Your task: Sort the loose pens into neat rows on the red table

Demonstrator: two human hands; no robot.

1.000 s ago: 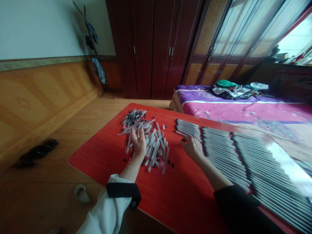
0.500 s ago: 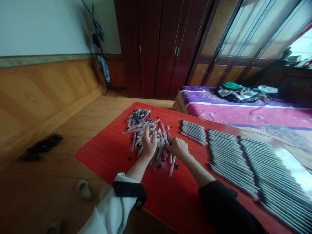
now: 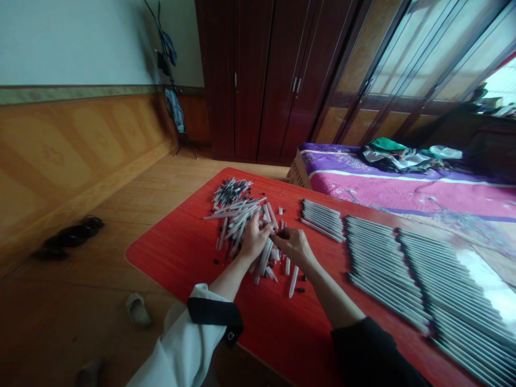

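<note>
Over a loose pile of clear pen barrels on the red table, my two hands meet at the fingertips. My left hand is closed in a pinch. My right hand pinches just to its right, thumb and forefinger touching the left fingertips. Whatever lies between them is too small to make out. Behind the left hand is a heap of thinner black-and-white pen parts. A single clear barrel and small black pieces lie below the right hand.
To the right, pens with black ends lie side by side in a small group, a larger group and another. A bed with clothes adjoins the table's far side. Slippers are on the floor.
My right hand has lifted from the pile's right side and come left to meet my left hand's fingertips. Small black pieces and the single barrel near it have shifted slightly.
</note>
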